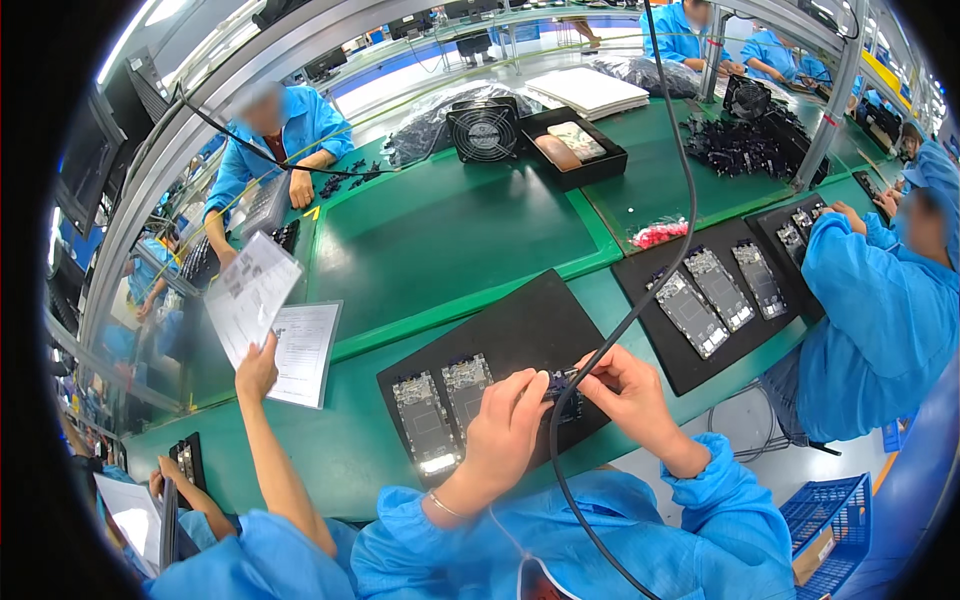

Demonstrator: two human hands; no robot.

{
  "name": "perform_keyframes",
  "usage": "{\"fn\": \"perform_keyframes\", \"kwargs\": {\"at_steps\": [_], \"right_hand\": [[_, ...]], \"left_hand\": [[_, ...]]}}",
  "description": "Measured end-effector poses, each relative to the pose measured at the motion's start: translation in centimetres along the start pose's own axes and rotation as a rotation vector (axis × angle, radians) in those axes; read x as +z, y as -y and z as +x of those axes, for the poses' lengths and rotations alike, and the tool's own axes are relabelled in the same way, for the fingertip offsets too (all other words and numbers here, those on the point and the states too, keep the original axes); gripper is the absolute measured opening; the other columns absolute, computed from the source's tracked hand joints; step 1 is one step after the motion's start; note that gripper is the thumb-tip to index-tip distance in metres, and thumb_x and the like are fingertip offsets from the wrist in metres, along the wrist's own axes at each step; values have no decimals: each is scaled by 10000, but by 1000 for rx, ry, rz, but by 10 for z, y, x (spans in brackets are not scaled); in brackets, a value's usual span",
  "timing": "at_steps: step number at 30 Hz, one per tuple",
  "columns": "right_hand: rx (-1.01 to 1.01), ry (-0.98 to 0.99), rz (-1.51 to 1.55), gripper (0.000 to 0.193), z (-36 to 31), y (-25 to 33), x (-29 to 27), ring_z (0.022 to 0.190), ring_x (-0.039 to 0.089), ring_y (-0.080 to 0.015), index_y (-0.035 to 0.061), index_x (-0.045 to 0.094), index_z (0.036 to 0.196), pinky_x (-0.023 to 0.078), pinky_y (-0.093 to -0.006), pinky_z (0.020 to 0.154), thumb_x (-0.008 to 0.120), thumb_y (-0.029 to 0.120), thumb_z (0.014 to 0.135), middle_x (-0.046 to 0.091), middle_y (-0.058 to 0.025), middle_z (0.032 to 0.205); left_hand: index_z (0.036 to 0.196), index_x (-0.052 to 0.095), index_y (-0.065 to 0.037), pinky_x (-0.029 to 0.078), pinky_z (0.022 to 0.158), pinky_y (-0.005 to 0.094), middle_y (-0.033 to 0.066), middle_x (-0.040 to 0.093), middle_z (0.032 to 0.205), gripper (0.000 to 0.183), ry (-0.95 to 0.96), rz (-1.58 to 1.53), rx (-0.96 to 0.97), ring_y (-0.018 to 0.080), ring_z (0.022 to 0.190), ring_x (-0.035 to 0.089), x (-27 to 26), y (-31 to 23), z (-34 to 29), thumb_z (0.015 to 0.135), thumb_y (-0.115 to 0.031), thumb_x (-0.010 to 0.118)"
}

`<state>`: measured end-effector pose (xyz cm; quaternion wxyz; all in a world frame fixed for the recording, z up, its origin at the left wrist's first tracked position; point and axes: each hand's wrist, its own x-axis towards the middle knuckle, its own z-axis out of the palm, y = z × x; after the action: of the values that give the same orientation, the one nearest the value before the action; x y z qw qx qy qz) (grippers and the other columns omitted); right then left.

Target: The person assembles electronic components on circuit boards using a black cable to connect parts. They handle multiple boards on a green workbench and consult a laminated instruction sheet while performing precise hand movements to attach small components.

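Item: small dark part (566, 392), on black mat (520, 330) at green bench (440, 240) edge. L hand (508, 420) & R hand (625, 385) both pinch it, fingers closed. Two phone frames (445, 398) lie just left.

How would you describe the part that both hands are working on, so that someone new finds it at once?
Start at the long green bench, then find the black mat nearest the camera. Three flat phone frames lie on it in a row; the wanted frame is the rightmost one. Unlike its two uncovered neighbours, it is mostly hidden under the left hand and right hand, behind a hanging black cable.
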<state>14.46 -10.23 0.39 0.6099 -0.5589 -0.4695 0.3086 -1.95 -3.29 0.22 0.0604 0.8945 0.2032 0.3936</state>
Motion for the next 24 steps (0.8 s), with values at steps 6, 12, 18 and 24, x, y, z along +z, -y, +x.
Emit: {"fn": "perform_keyframes", "kwargs": {"at_steps": [6, 12, 18, 24], "right_hand": [[-58, 28, 21, 89, 2, -1, -1, 752, 620, -114, -17, 586, 851, 512, -241, 654, 646, 35, 810, 601, -68, 826], [-96, 37, -55, 108, 3, 1, 1, 744, 626, -123, -15, 592, 857, 512, -244, 652, 655, 58, 809, 606, -72, 827], [40, 110, 80, 124, 7, 1, -4, 792, 621, -106, -15, 606, 925, 508, -242, 692, 630, 66, 834, 623, -64, 879], [102, 171, 136, 143, 12, 0, -8, 820, 618, -104, -4, 620, 967, 503, -236, 719, 614, 72, 845, 632, -55, 893]], "left_hand": [[1109, 547, -25, 517, 721, 343, 134, 549, 1077, 454, -20, 37, 40, 291, 889, 579, 1, 0, -2, 693, -33, 729], [1107, 550, -20, 515, 717, 343, 132, 555, 1063, 468, -64, 54, 53, 293, 881, 582, 2, 2, -6, 679, -29, 739], [1111, 539, -41, 514, 739, 343, 135, 553, 1059, 502, -44, -51, -15, 292, 899, 584, 0, 6, -2, 659, -26, 758], [1113, 546, -64, 523, 706, 334, 114, 559, 1066, 459, -52, -123, -3, 273, 881, 586, -3, 18, -2, 693, -45, 730]]}}
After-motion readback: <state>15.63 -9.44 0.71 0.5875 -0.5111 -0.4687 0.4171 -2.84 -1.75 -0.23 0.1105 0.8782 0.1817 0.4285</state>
